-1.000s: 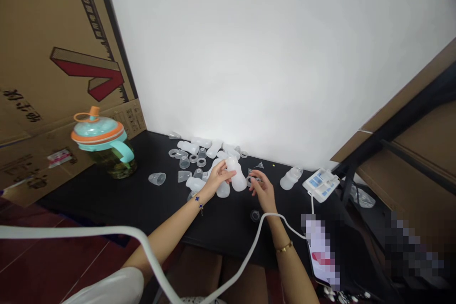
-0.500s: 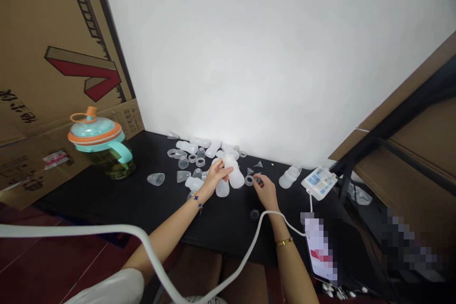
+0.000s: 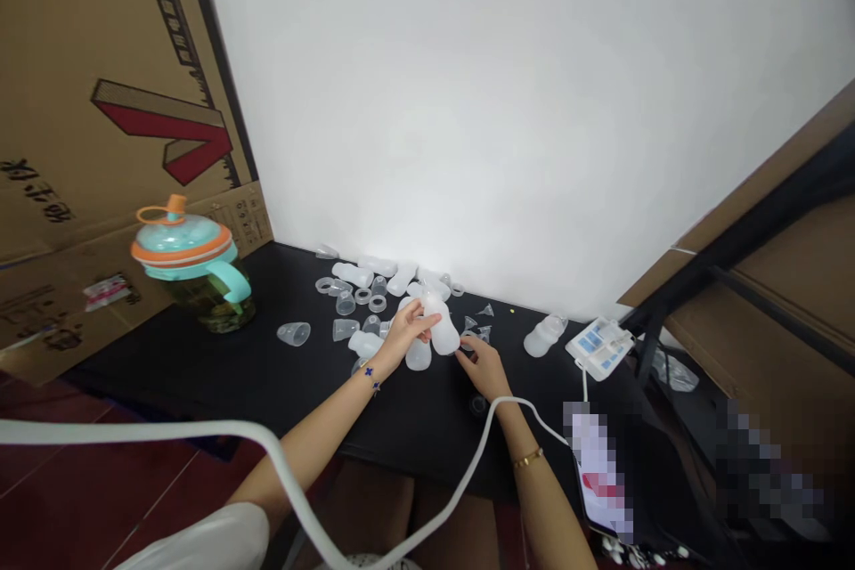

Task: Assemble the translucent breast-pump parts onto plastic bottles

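My left hand (image 3: 403,334) is closed on a translucent white bottle (image 3: 444,329), held tilted above the black table. Just to the right of that bottle's base is my right hand (image 3: 484,365), its thumb and fingers a little apart beside the bottle; I see nothing held in it. A clear ring (image 3: 469,340) lies behind its fingertips. Another white bottle (image 3: 419,355) rests below my left hand. Several bottles (image 3: 353,274), clear caps (image 3: 346,303) and rings (image 3: 378,304) are scattered toward the wall. A small dark round piece (image 3: 477,405) lies near my right wrist.
A teal and orange jug (image 3: 193,272) stands at the left by a cardboard box (image 3: 60,134). At the right are a capped bottle (image 3: 546,336), a white power strip (image 3: 599,347) and a phone (image 3: 601,481). A white cable (image 3: 460,485) crosses in front.
My right hand has moved left from the clear ring to the held bottle's base. My left hand still grips the bottle. The view has shifted slightly.
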`<control>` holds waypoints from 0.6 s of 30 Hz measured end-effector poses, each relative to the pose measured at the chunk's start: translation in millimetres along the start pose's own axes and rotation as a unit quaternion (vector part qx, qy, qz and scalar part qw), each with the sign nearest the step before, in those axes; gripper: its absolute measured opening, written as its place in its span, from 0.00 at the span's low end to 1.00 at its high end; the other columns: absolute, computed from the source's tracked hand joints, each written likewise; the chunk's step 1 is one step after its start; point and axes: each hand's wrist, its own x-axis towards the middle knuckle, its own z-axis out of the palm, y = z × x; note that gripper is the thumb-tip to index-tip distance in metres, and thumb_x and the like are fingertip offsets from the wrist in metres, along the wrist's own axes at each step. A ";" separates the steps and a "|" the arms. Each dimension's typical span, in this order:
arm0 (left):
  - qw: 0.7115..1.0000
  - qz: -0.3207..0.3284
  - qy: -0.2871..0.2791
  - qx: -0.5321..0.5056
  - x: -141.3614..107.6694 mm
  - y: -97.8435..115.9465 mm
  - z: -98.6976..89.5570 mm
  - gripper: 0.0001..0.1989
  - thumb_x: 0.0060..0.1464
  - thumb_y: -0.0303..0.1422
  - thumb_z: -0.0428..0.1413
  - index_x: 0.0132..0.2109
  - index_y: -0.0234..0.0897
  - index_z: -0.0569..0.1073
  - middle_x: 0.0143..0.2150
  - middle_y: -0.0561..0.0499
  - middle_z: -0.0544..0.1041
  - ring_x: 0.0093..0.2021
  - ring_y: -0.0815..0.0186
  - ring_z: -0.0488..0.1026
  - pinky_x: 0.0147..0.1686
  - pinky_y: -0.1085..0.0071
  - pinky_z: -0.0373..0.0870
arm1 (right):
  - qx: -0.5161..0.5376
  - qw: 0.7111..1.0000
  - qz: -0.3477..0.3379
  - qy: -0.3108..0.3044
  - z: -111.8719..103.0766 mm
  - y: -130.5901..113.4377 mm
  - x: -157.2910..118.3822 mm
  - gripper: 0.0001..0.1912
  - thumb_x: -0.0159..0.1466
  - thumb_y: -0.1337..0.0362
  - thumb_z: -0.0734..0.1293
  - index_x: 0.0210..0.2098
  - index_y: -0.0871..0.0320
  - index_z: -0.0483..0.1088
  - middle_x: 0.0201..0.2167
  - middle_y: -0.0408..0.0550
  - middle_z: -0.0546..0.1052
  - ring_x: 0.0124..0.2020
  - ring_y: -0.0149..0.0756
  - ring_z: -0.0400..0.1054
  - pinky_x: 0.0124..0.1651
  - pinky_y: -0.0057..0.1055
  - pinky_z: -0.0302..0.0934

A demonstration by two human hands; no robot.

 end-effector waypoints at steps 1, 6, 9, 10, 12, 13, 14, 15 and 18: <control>1.000 -0.005 -0.005 0.011 -0.1 -1.3 0.4 0.21 0.48 0.46 0.66 0.42 0.35 0.72 0.36 0.52 0.75 0.24 0.73 0.69 0.24 0.75 0.66 | 0.008 1.000 0.005 0.001 -0.9 -1.7 0.0 0.12 0.60 0.57 0.68 0.41 0.51 0.79 0.38 0.46 0.81 0.22 0.33 0.65 0.32 0.33 0.64; 0.990 0.050 -0.032 0.128 -3.7 -9.2 3.0 0.25 0.48 0.45 0.66 0.50 0.38 0.74 0.46 0.48 0.77 0.26 0.72 0.70 0.28 0.73 0.68 | 0.142 0.989 0.035 0.019 -7.0 -5.7 -0.8 0.23 0.69 0.52 0.58 0.54 0.54 0.74 0.47 0.51 0.79 0.35 0.40 0.71 0.28 0.30 0.64; 0.975 0.084 -0.047 0.202 -6.4 -13.7 4.0 0.27 0.47 0.44 0.67 0.53 0.40 0.74 0.47 0.49 0.78 0.29 0.68 0.72 0.30 0.73 0.69 | 0.209 0.978 0.011 0.013 -10.2 -5.4 -1.3 0.23 0.67 0.52 0.61 0.58 0.53 0.72 0.52 0.51 0.78 0.50 0.45 0.71 0.41 0.35 0.68; 0.971 0.088 -0.057 0.213 -7.0 -14.8 4.3 0.27 0.48 0.44 0.67 0.54 0.40 0.74 0.47 0.49 0.78 0.30 0.68 0.72 0.29 0.73 0.69 | 0.225 0.974 0.005 0.001 -10.5 -5.5 -1.3 0.24 0.66 0.52 0.64 0.58 0.53 0.71 0.54 0.51 0.77 0.54 0.46 0.70 0.46 0.37 0.68; 0.968 0.094 -0.077 0.221 -7.5 -16.0 5.0 0.27 0.49 0.43 0.66 0.54 0.40 0.75 0.46 0.48 0.79 0.30 0.68 0.72 0.29 0.73 0.69 | 0.247 0.968 -0.001 -0.031 -10.0 -6.0 -1.4 0.26 0.64 0.53 0.68 0.60 0.51 0.70 0.57 0.51 0.75 0.58 0.49 0.68 0.52 0.40 0.67; 0.967 0.097 -0.083 0.221 -7.4 -16.1 5.3 0.26 0.49 0.43 0.66 0.54 0.40 0.75 0.45 0.48 0.79 0.30 0.67 0.72 0.29 0.73 0.69 | 0.253 0.966 0.001 -0.048 -9.3 -6.5 -1.5 0.27 0.63 0.53 0.70 0.61 0.51 0.69 0.58 0.52 0.74 0.59 0.49 0.68 0.53 0.41 0.66; 0.967 0.098 -0.086 0.219 -7.1 -15.9 5.5 0.26 0.49 0.43 0.66 0.54 0.40 0.75 0.45 0.48 0.79 0.30 0.67 0.72 0.29 0.73 0.68 | 0.254 0.965 0.004 -0.061 -8.3 -7.0 -1.6 0.29 0.63 0.53 0.71 0.62 0.51 0.68 0.59 0.52 0.74 0.59 0.50 0.68 0.53 0.42 0.66; 0.968 0.097 -0.088 0.214 -6.8 -15.4 5.7 0.26 0.50 0.43 0.66 0.54 0.39 0.75 0.45 0.47 0.79 0.31 0.67 0.71 0.29 0.73 0.68 | 0.252 0.965 0.007 -0.070 -7.2 -7.5 -1.7 0.30 0.62 0.54 0.72 0.62 0.51 0.68 0.59 0.52 0.74 0.59 0.51 0.68 0.53 0.43 0.67; 0.975 0.086 -0.088 0.186 -5.5 -14.1 5.7 0.26 0.50 0.44 0.65 0.54 0.38 0.75 0.46 0.46 0.79 0.32 0.66 0.71 0.29 0.73 0.68 | 0.232 0.969 0.012 -0.082 -4.6 -9.4 -2.1 0.35 0.59 0.54 0.75 0.63 0.51 0.67 0.59 0.53 0.74 0.59 0.52 0.68 0.54 0.45 0.66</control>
